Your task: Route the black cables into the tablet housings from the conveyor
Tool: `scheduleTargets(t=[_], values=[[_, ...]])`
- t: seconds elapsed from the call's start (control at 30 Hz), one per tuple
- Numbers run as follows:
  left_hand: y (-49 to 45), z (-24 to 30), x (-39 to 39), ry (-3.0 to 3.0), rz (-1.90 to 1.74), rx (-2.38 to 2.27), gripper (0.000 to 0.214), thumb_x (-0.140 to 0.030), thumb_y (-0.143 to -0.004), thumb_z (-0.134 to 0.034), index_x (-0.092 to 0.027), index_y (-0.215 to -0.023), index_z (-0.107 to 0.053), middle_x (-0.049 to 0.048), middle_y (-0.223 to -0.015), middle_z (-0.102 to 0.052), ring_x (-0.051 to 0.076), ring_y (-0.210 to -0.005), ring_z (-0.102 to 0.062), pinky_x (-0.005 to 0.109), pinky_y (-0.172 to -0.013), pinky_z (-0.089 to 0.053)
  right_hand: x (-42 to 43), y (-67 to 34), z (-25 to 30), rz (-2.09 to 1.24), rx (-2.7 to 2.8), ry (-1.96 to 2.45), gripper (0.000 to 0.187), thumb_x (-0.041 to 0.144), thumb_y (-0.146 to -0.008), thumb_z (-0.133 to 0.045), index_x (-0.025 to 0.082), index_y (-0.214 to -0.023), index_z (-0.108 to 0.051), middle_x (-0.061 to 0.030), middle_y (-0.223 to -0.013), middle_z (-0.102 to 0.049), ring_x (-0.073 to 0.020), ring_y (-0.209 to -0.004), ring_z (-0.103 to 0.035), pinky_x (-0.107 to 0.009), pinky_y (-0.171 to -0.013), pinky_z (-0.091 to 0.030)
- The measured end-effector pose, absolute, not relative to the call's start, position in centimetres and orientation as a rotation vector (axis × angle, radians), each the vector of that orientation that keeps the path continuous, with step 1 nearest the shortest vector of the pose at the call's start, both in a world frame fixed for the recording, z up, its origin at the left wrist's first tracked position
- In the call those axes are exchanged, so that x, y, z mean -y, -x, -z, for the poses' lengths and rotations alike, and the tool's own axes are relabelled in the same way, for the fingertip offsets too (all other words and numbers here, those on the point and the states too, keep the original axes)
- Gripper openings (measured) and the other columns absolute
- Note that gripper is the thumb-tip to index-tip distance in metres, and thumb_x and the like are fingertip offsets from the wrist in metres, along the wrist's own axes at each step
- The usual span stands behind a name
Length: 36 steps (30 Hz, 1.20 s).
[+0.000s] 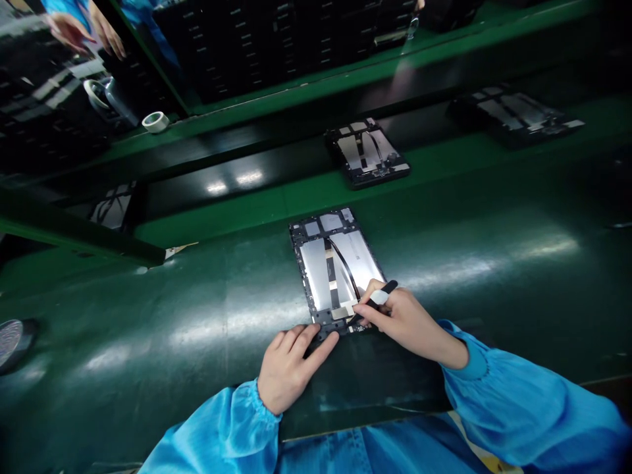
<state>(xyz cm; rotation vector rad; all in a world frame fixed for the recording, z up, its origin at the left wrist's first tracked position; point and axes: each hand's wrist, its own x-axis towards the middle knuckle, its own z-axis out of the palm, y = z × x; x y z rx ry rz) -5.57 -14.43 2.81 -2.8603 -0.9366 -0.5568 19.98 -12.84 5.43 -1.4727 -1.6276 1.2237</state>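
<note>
An opened tablet [315, 260] lies flat on the green bench in front of me, its silvery inside, black frame and dark ribbon cables showing. My left hand [290, 365] rests at the tablet's lower left corner, thumb and fingers apart, fingertips touching the edge. In the grip of my right hand [402, 321] is a slim black hand tool [390, 287] with a white patch round it; whether it is tweezers or a pry stick I cannot tell. Its tip points down at the tablet's lower edge, close to the small connectors, and is partly hidden by my fingers.
Behind the bench runs a dark conveyor belt [197, 187] carrying more opened tablets [370, 151]. A tape roll [155, 122] sits on the green ledge. At left are a green post [89, 230] and a round object [14, 343]. Another person's hands [86, 29] show at upper left.
</note>
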Motion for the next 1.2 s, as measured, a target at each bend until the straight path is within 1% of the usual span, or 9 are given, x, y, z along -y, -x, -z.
scheduleTargets(t=[0.53, 0.63, 0.7, 0.8, 0.87, 0.93, 1.03, 1.13, 1.2], values=[[4.2, -3.4, 14.7, 2.880, 0.475, 1.067, 0.037, -0.022, -0.097, -0.054, -0.031, -0.132, -0.058, 0.0117, -0.115, -0.059, 0.025, -0.097, -0.060, 0.036, -0.074, -0.051, 12.9, -19.7, -5.7, -1.129, 1.713, 1.513, 0.022, 0.036, -0.094, -0.055, 0.022, -0.077, -0.056, 0.0023, -0.059, -0.061, -0.0140, -0.045, -0.053, -0.027, -0.047, -0.036], [4.1, -3.2, 14.6, 2.930, 0.459, 1.053, 0.040, -0.019, -0.096, -0.054, -0.028, -0.135, -0.055, 0.0119, -0.121, -0.059, 0.025, -0.100, -0.059, 0.036, -0.077, -0.053, 13.0, -20.0, -5.5, -1.095, 1.674, 1.482, 0.024, 0.036, -0.094, -0.055, 0.022, -0.074, -0.056, 0.0004, -0.063, -0.061, -0.0144, -0.046, -0.054, -0.028, -0.046, -0.038], [4.7, -3.1, 14.5, 3.005, 0.503, 1.022, 0.040, -0.014, -0.097, -0.051, -0.022, -0.136, -0.054, 0.0120, -0.130, -0.057, 0.024, -0.109, -0.057, 0.036, -0.086, -0.052, 13.0, -20.3, -4.8, -0.972, 1.566, 1.447, 0.023, 0.036, -0.092, -0.057, 0.023, -0.074, -0.058, -0.0017, -0.068, -0.060, -0.0175, -0.056, -0.059, -0.030, -0.051, -0.044], [5.6, -3.1, 14.3, 3.052, 0.600, 0.994, 0.037, -0.009, -0.097, -0.048, -0.016, -0.133, -0.055, 0.0112, -0.136, -0.056, 0.022, -0.118, -0.054, 0.035, -0.093, -0.049, 12.6, -20.6, -3.5, -0.747, 1.247, 1.460, 0.023, 0.041, -0.090, -0.061, 0.024, -0.075, -0.059, -0.0040, -0.075, -0.062, -0.0241, -0.080, -0.065, -0.038, -0.076, -0.052], [5.3, -3.4, 14.3, 3.002, 0.676, 1.001, 0.029, -0.014, -0.097, -0.052, -0.016, -0.125, -0.060, 0.0088, -0.129, -0.062, 0.021, -0.112, -0.056, 0.034, -0.091, -0.048, 12.0, -20.5, -2.9, -0.823, 1.021, 1.457, 0.027, 0.048, -0.089, -0.062, 0.025, -0.076, -0.056, -0.0031, -0.076, -0.064, -0.0246, -0.083, -0.066, -0.042, -0.085, -0.052], [4.5, -3.8, 14.2, 2.931, 0.747, 0.962, 0.022, -0.022, -0.097, -0.056, -0.017, -0.117, -0.064, 0.0069, -0.118, -0.067, 0.020, -0.105, -0.059, 0.034, -0.089, -0.047, 11.1, -20.0, -2.7, -1.040, 0.887, 1.383, 0.033, 0.055, -0.086, -0.063, 0.025, -0.077, -0.055, -0.0024, -0.077, -0.067, -0.0233, -0.079, -0.067, -0.041, -0.082, -0.054], [3.1, -3.7, 13.0, 2.862, 0.648, 0.892, 0.028, -0.030, -0.100, -0.052, -0.015, -0.121, -0.062, 0.0072, -0.103, -0.069, 0.019, -0.091, -0.061, 0.032, -0.078, -0.045, 9.5, -18.9, -3.2, -1.284, 0.910, 1.238, 0.039, 0.061, -0.083, -0.063, 0.022, -0.083, -0.063, -0.0054, -0.085, -0.072, -0.0239, -0.085, -0.070, -0.039, -0.083, -0.055], [2.8, -2.7, 9.0, 2.747, 0.461, 1.022, 0.035, -0.034, -0.098, -0.054, -0.018, -0.128, -0.060, 0.0067, -0.093, -0.068, 0.019, -0.079, -0.059, 0.031, -0.067, -0.042, 7.2, -18.6, -3.3, -1.311, 1.057, 1.233, 0.048, 0.063, -0.084, -0.059, 0.018, -0.099, -0.070, -0.0084, -0.090, -0.075, -0.0233, -0.083, -0.072, -0.039, -0.081, -0.058], [3.5, -2.0, 4.3, 2.623, 0.455, 1.214, 0.036, -0.034, -0.094, -0.059, -0.023, -0.128, -0.061, 0.0067, -0.094, -0.068, 0.022, -0.082, -0.059, 0.033, -0.068, -0.043, 5.2, -19.2, -2.7, -1.231, 1.111, 1.288, 0.054, 0.063, -0.087, -0.054, 0.017, -0.111, -0.068, -0.0087, -0.082, -0.076, -0.0217, -0.074, -0.073, -0.037, -0.073, -0.060]])
